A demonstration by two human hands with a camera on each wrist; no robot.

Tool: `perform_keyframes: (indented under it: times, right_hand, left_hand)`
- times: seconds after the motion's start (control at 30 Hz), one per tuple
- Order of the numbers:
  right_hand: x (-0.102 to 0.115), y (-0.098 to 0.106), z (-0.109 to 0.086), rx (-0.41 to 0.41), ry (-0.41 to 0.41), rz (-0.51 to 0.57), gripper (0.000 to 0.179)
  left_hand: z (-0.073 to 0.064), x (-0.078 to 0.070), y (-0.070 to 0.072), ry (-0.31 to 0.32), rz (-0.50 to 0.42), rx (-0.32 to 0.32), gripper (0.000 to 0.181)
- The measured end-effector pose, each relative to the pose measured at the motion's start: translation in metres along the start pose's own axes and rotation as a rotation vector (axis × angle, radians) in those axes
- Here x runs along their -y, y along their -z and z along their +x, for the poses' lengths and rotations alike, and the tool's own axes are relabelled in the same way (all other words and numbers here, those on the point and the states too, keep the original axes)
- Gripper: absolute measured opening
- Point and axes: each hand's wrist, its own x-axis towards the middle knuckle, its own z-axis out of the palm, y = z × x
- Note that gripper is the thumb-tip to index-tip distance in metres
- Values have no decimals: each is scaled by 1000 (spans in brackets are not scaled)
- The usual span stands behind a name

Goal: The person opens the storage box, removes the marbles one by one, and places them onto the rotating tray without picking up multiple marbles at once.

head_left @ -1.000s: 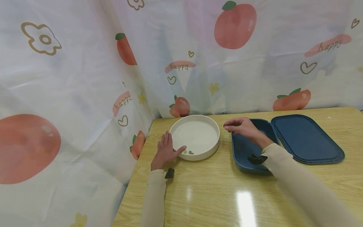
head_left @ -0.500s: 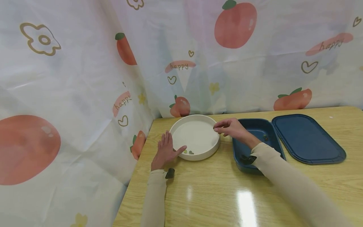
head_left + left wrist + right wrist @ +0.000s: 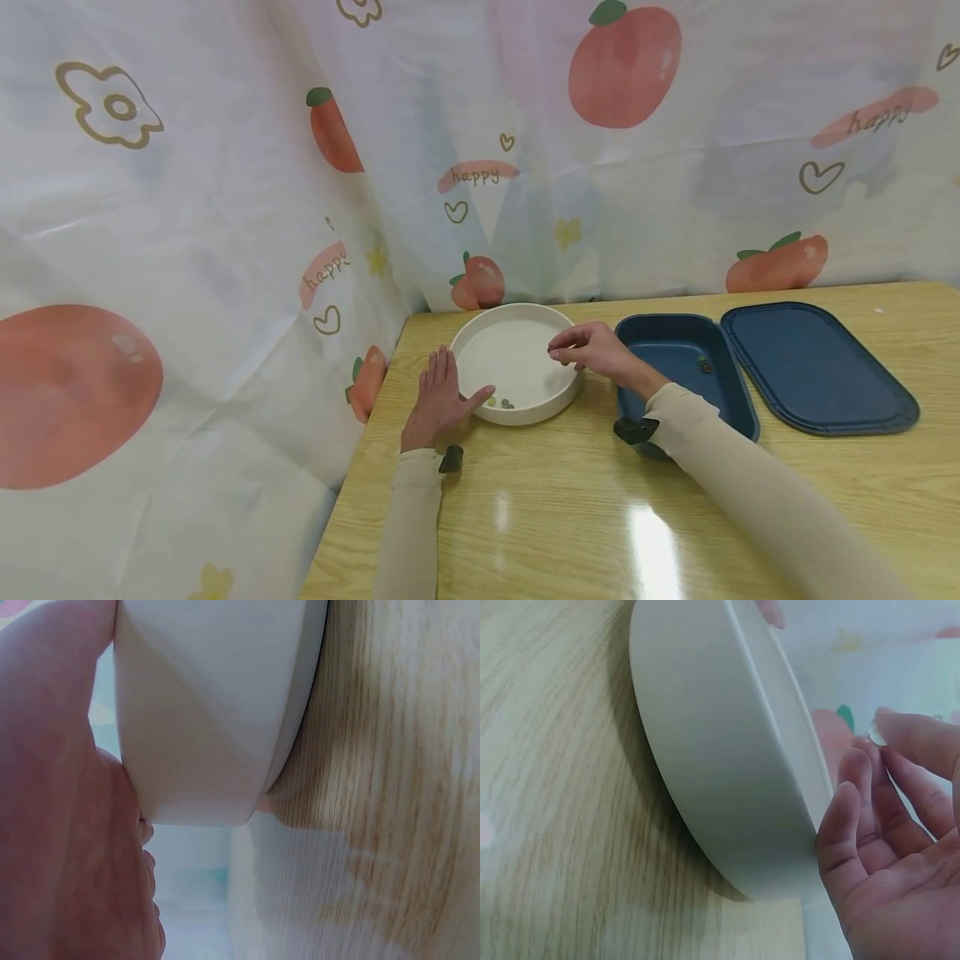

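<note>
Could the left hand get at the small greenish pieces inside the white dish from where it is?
Most likely yes. The left hand rests against the round white dish, its thumb extending over the rim close to the small greenish pieces, and nothing seems to block them.

A small, rounded piece (image 3: pixel 877 733), pale and glassy in the right wrist view, is pinched between the thumb and forefinger of the right hand (image 3: pixel 597 352), over the right part of a round, shallow, off-white dish (image 3: pixel 517 354). The upright dish is touched at its left rim by the left hand (image 3: pixel 441 402). Inside, near the front wall, yellow-green and greyish beads (image 3: pixel 507 404) are seen. Small dark pieces (image 3: pixel 704 365) are held in an uncovered, rectangular, dark-blue box (image 3: pixel 671 335) to the dish's right.
</note>
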Motion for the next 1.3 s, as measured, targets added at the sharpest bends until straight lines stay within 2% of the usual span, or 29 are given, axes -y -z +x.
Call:
perform_keyframes:
  times: [0.5, 0.83, 1.1, 1.3]
  right_hand:
    - [-4, -9, 6, 14, -37, -18, 32]
    - [-4, -10, 6, 20, -56, -94, 30]
    - [1, -12, 7, 9, -63, -120, 27]
    - [9, -18, 12, 11, -37, -154, 25]
  left_hand:
    - [-3, 3, 1, 20, 2, -9, 113]
    - [-2, 1, 2, 13, 0, -8, 113]
    - [-1, 2, 1, 6, -4, -5, 112]
    - [0, 1, 2, 18, 4, 11, 114]
